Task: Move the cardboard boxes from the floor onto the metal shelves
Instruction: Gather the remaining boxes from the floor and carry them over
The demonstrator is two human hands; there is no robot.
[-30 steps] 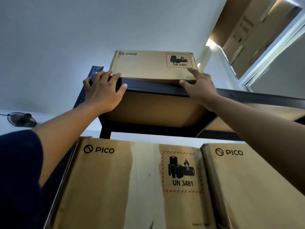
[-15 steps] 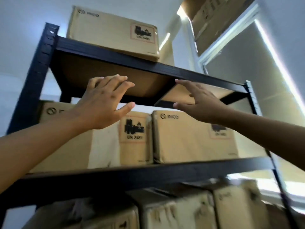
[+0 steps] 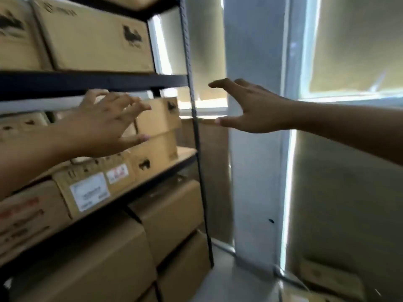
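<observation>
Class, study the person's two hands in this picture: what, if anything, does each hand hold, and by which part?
Nothing is held. The left hand is spread open in front of the shelf's boxes, and the right hand is open in the air beside the shelf post.

Matt brown cardboard boxes (image 3: pixel 93 38); dark painted metal shelves (image 3: pixel 93 80); smooth grey wall (image 3: pixel 255 171).

Your left hand (image 3: pixel 104 125) and right hand (image 3: pixel 250 107) hang spread and empty mid-frame, before the metal shelves (image 3: pixel 93 80) stacked with cardboard boxes (image 3: pixel 93 38) at left.
</observation>
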